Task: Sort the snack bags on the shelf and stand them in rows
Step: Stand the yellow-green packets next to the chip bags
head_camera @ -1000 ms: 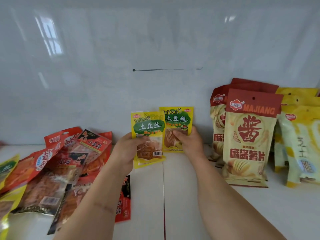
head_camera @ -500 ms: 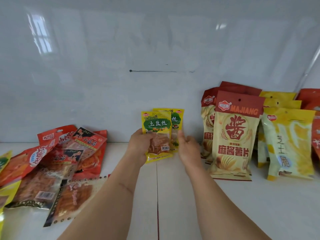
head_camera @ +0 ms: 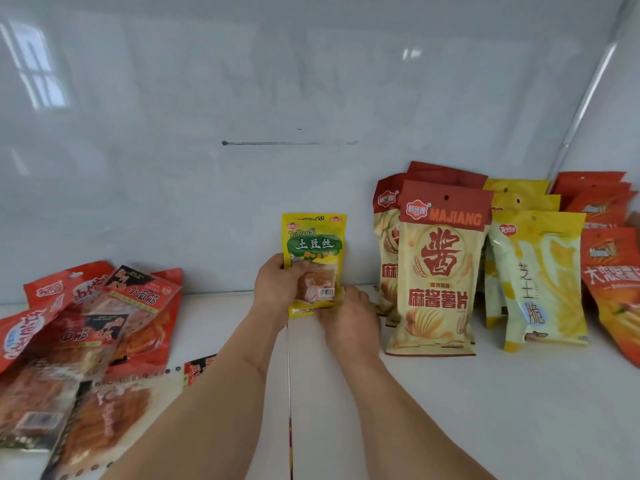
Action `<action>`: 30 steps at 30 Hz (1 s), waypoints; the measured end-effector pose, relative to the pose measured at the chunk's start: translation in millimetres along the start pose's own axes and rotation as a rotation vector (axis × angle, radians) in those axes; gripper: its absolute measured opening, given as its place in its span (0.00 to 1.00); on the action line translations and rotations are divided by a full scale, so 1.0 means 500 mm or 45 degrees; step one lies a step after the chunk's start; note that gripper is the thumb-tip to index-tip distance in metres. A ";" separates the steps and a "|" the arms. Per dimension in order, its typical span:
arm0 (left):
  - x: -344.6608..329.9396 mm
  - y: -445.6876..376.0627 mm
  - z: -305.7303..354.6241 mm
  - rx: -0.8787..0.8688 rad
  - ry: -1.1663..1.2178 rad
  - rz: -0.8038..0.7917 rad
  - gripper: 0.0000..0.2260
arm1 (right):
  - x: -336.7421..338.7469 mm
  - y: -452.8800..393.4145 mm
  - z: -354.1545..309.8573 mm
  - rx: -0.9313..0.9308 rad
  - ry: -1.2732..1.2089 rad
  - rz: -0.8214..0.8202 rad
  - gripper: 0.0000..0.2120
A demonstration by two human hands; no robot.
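1. The yellow snack bag [head_camera: 313,261] at the middle of the shelf [head_camera: 450,410] reads "TuDouSi" above a green panel with "土豆丝"; a small barcode sticker sits low on its clear window. It stands upright against the white back wall [head_camera: 207,168], with a second yellow bag edge showing just behind its top.
2. The left hand [head_camera: 277,292] grips this bag at its left edge, thumb curled over the front. The right hand [head_camera: 349,317] rests at the bag's lower right corner with fingers bent against the bottom edge; whether it pinches the bag cannot be told.
3. Just right stands the red-topped bag [head_camera: 438,271], printed "MAJIANG", a large red "酱" and "麻酱薯片", with more of the same behind it.
4. Next right is a row of yellow bags [head_camera: 540,278] reading "芝士脆", then orange bags [head_camera: 609,271] with partly readable writing at the frame edge.
5. At the left lies a loose pile of red packets [head_camera: 104,327], flat and overlapping; one label reads "小面筋".
6. Half a second ago two yellow bags showed side by side, the front one offset left. Now they are stacked one in front of the other, and the right hand has dropped from the bag's side to its base.
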State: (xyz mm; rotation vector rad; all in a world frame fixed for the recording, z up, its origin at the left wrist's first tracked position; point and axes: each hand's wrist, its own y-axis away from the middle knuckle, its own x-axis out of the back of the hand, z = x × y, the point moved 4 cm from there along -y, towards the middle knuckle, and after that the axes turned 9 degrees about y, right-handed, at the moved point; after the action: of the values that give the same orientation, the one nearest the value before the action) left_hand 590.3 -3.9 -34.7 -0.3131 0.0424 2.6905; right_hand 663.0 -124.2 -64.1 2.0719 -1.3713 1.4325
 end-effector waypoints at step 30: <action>0.073 0.042 0.024 -0.214 -0.749 0.187 0.16 | 0.015 0.037 -0.010 0.043 0.126 0.117 0.24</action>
State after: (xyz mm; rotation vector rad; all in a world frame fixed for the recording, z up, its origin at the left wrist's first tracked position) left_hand 546.9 -7.2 -31.6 0.4554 -0.3477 2.8252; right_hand 645.8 -134.5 -60.3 1.9532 -1.4288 1.5830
